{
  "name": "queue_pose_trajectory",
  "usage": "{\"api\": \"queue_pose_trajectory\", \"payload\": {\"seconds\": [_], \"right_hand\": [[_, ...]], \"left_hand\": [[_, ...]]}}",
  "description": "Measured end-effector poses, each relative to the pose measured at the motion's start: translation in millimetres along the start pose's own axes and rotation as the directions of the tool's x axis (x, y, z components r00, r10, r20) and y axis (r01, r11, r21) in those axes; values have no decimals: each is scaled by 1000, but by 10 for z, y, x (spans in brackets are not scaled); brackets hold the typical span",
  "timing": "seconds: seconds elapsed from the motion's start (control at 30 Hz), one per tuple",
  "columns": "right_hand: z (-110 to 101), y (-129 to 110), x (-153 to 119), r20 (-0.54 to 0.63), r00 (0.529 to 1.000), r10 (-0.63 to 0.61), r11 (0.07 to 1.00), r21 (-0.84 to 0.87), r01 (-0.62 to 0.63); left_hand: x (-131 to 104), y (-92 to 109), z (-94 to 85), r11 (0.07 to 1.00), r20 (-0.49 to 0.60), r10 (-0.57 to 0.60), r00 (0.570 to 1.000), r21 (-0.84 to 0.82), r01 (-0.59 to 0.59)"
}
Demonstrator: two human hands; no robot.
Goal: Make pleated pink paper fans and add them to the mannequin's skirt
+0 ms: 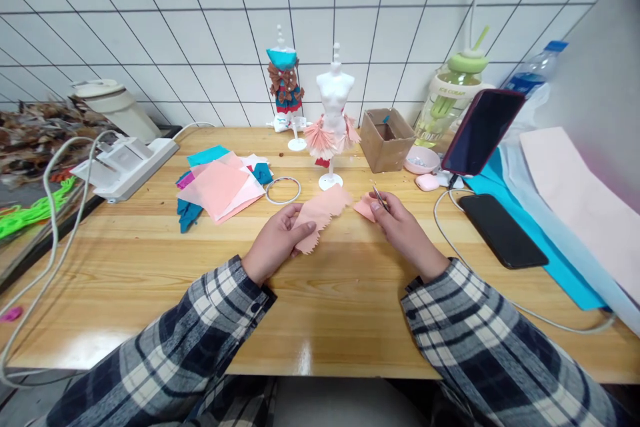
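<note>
My left hand [280, 238] pinches a strip of pink paper [323, 210] with jagged cut edges, thumb on top. In my right hand [403, 227] are a slim metal tool [381, 198], whose kind is partly hidden by the fingers, and a small pink paper piece [365, 208]. The two papers are slightly apart. Just behind them stands a white miniature dress form [335, 93] on a round base, with a pleated pink paper skirt [323, 138] around its hips. A second dress form [285, 83], dressed in blue, brown and red, is behind it to the left.
Left lie coloured paper sheets [220, 183], a ring [283, 201] and a power strip [135, 167]. Right are a cardboard box [385, 147], a pink dish [421, 160], a drink bottle [450, 100], a propped phone [483, 130], a flat phone [503, 230], a cable and large paper sheets [585, 193].
</note>
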State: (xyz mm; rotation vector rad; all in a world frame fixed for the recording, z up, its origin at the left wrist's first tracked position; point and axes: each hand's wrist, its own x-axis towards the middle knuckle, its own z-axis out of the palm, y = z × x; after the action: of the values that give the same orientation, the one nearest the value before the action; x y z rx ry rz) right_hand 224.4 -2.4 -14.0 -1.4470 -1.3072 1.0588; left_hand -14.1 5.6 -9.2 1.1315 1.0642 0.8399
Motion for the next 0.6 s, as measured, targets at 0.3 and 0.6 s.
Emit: {"api": "queue_pose_trajectory", "payload": {"seconds": [0.3,0.6], "right_hand": [[-404,137,149,47,986,-161,706,-692,148],[-273,87,26,131,925,-357,484,-821,303]], "left_hand": [[74,76,-111,957,-189,99,977,-252,-146],[134,-23,-134,980,-154,85,984,-164,-110]]}}
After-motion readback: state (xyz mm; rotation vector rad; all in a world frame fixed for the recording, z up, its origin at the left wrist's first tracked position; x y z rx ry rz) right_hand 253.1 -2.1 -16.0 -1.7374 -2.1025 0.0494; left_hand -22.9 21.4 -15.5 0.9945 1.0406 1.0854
